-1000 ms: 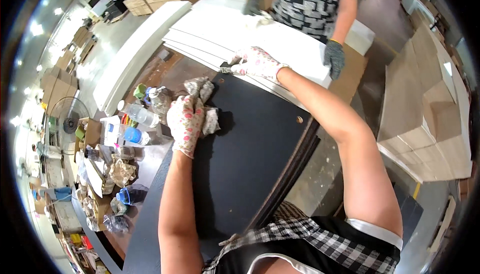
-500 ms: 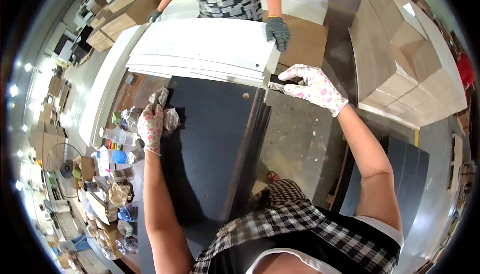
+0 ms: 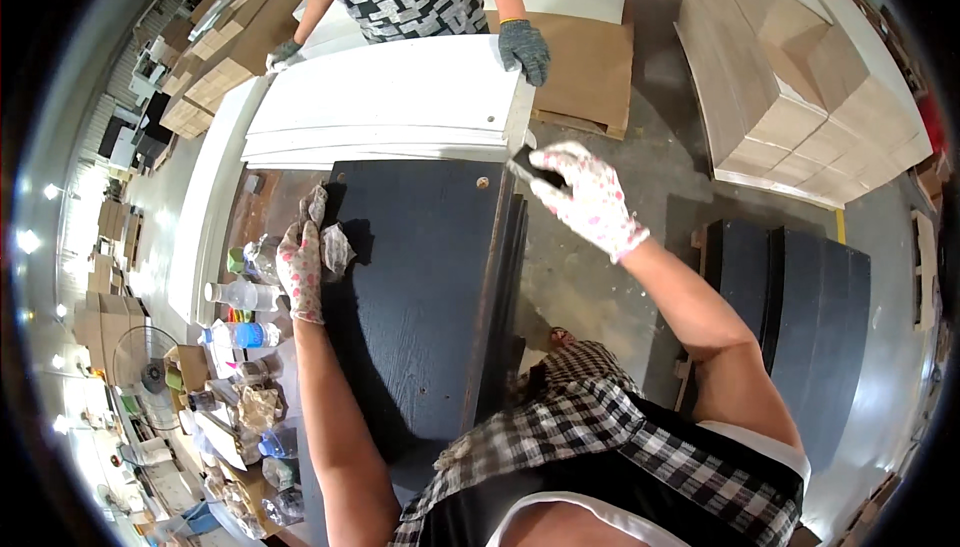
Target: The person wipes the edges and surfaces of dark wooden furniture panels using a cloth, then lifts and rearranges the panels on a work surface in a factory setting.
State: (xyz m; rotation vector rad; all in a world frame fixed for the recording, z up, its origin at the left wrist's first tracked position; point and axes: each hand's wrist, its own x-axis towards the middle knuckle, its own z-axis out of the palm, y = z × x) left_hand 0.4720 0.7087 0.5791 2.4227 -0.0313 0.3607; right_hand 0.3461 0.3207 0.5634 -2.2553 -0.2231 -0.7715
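Observation:
My right hand (image 3: pixel 590 197), in a white glove with pink flowers, is closed on a small dark block (image 3: pixel 530 165) with a greyish side. It holds the block beside the far right corner of a dark wood-grained panel (image 3: pixel 420 287), which lies on top of a stack of similar panels. Whether block and edge touch, I cannot tell. At the panel's left edge, my gloved left hand (image 3: pixel 301 272) is closed around a crumpled grey rag (image 3: pixel 338 249), part of which the fingers hide. A few small holes show in the panel's face.
Beyond lies a stack of white panels (image 3: pixel 380 97), with a co-worker's grey-gloved hand (image 3: pixel 524 51) on its right corner. Plastic bottles (image 3: pixel 243 296) crowd the left side. Wrapped brown stacks (image 3: pixel 790 97) and more dark panels (image 3: pixel 800 317) stand at right.
My right hand has brought the dark block left, closer to the panel's far right corner. My left hand stays with the rag. The co-worker has leaned left, and the whole view has shifted slightly.

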